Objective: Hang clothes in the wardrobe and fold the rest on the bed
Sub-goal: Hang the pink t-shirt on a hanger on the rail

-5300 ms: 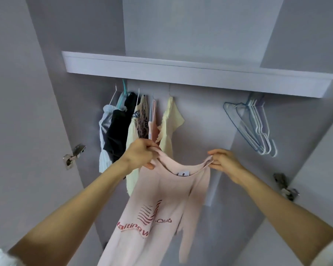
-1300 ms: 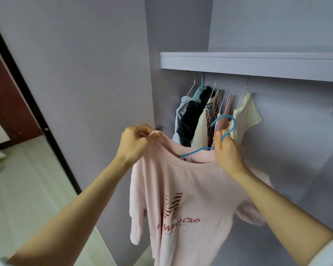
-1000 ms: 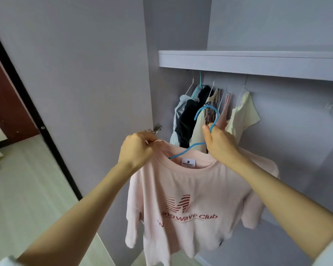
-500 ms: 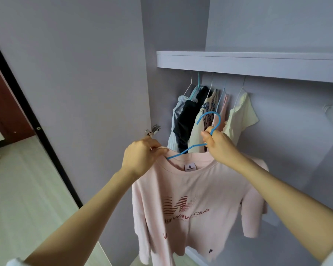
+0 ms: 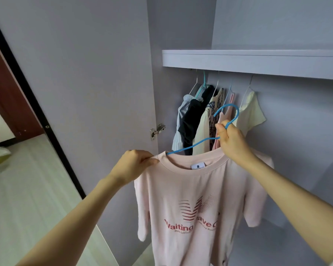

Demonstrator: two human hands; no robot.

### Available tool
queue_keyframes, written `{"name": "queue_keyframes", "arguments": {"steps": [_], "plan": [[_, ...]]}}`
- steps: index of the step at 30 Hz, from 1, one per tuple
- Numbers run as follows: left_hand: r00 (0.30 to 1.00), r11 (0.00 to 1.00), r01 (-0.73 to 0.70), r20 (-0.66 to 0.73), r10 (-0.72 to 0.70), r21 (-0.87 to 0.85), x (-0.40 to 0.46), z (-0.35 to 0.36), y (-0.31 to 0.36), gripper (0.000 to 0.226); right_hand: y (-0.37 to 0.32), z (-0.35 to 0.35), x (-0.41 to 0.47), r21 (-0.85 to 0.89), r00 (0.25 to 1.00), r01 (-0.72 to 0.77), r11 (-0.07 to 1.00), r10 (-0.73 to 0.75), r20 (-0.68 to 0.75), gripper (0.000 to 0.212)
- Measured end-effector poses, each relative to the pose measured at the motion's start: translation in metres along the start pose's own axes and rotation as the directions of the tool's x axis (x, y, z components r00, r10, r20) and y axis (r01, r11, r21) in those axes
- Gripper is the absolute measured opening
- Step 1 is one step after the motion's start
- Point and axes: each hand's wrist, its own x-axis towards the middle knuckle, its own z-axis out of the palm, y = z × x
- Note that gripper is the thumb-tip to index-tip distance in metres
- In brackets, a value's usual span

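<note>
The pale pink printed cotton T-shirt has swung square-on since a moment ago, right hand gripping the blue wire hanger, left hand pinching the collar, several garments hung, rail next.

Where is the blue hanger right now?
In the head view, the blue hanger is held by the right hand, inside the pink T-shirt, in front of the hanging clothes.

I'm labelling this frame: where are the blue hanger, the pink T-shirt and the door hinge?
blue hanger [image 5: 231, 108], head view, top of hook.
pink T-shirt [image 5: 181, 187], head view, chest.
door hinge [image 5: 157, 130], head view, metal body.
</note>
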Motion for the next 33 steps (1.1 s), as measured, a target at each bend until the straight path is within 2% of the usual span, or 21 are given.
{"name": "queue_keyframes", "arguments": {"steps": [4,10,16,19,25,30,33], "plan": [[0.998,0.998,-0.005,-0.064,0.009,0.067,0.0,0.005,0.005,0.041,-0.002,0.005,-0.001,-0.01,1.0,0.0,1.0,0.0,-0.003,0.022],[0.993,0.999,-0.005,-0.114,0.011,0.053,0.008,0.019,0.019,0.046,-0.003,0.006,-0.002,-0.016,1.0,-0.028,0.999,0.028,-0.012,0.025],[0.988,0.992,-0.085,-0.119,0.096,0.094,0.014,0.032,0.036,0.02,-0.005,0.008,-0.004,-0.026,0.999,-0.046,0.999,0.046,-0.002,0.029],[0.988,0.975,-0.101,-0.092,0.121,0.197,0.017,0.038,0.044,0.023,-0.002,0.009,-0.006,-0.021,0.997,-0.071,0.997,0.071,-0.008,0.03],[0.994,0.97,-0.086,-0.053,0.1,0.228,0.019,0.045,0.052,0.027,0.001,0.006,-0.014,0.023,0.997,-0.071,0.997,0.071,-0.001,0.027],[0.995,0.966,-0.091,-0.014,0.097,0.242,0.019,0.044,0.051,0.029,-0.006,0.007,-0.016,-0.024,0.998,-0.004,1.0,0.006,0.064,0.027],[0.993,0.974,-0.067,-0.076,0.085,0.216,0.015,0.043,0.05,0.029,-0.011,0.007,-0.016,0.011,0.995,0.029,1.0,-0.03,0.092,0.025]]}}
